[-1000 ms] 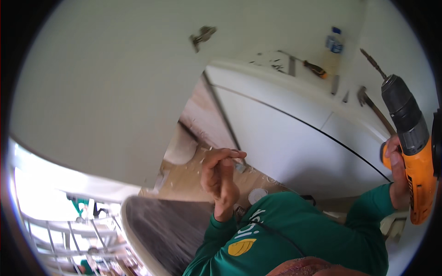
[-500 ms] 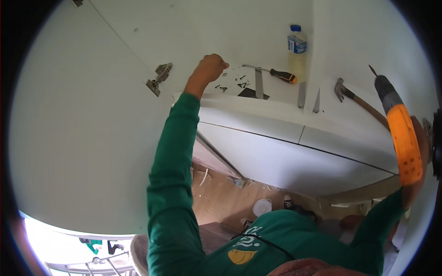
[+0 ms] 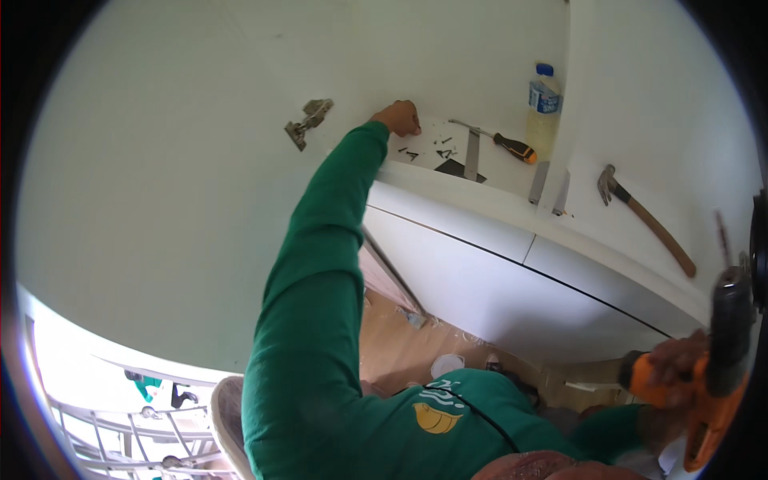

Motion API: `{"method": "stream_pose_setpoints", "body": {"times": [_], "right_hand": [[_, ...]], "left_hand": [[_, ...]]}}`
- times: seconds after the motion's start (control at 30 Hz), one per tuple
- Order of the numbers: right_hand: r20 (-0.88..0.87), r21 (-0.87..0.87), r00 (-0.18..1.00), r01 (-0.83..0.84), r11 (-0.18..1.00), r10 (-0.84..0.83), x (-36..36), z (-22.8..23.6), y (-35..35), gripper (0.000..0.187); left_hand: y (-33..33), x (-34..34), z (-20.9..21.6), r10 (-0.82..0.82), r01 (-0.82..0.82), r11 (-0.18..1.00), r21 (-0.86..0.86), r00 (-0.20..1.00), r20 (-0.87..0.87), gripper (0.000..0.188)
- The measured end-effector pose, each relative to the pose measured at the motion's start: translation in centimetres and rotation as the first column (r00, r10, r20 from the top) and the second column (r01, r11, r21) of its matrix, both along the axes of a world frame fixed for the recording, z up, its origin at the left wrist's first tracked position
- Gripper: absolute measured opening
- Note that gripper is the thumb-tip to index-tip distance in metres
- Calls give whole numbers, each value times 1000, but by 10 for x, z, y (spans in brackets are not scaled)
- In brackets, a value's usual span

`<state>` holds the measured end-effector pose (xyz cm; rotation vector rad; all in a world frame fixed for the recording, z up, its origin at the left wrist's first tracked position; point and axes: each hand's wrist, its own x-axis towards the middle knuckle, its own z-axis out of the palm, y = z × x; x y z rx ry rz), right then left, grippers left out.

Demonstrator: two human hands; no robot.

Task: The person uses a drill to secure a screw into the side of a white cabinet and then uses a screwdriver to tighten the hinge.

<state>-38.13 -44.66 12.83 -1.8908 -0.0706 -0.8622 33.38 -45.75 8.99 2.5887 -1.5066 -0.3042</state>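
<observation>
My left hand (image 3: 400, 118) is closed over the white shelf, its fingers curled. Whatever they may hold is hidden. Beside it lie several small dark screws (image 3: 445, 152). A concealed metal hinge (image 3: 307, 125) is fixed on the large white door panel (image 3: 160, 208) left of that hand. At the lower right, my right hand (image 3: 678, 362) grips an orange and black power drill (image 3: 726, 352), its bit pointing up and away from me. A claw hammer (image 3: 650, 224) with a wooden handle lies on the white surface just beyond the drill.
On the shelf are a black and orange screwdriver (image 3: 516, 149), a metal strip (image 3: 472, 156), a dark flat piece (image 3: 452, 167) and a blue-capped bottle (image 3: 544, 112). An upright white divider (image 3: 570, 104) stands right of the bottle. Below, a round white lid-like object (image 3: 447, 366) rests on the floor.
My right hand has brought the drill down and nearer to me, turning it and uncovering the hammer's handle. My left hand stays closed near the screws. The view has shifted.
</observation>
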Motion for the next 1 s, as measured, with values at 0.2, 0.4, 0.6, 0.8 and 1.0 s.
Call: {"method": "stream_pose_setpoints", "body": {"times": [0.2,0.4,0.6,0.8,1.0], "right_hand": [[-82,-49,969,-237,970,232,113,-37,45,29],[88,-7,982,-169,986,168,233,-64,100,23],[192,3,904,-389,921,381,315,-78,201,23],[211,125,819,-564,816,534,339,-123,261,34],[264,647,510,-723,242,818,335,-129,281,20]], "left_hand": [[86,-71,54,102,-16,707,-707,992,80,21],[300,-333,22,240,-147,339,-929,969,-66,7],[387,-417,3,634,-334,314,-889,771,-66,9],[412,-446,-1,828,-450,226,-864,556,-72,5],[418,-454,-3,855,-517,308,-798,518,-5,12]]}}
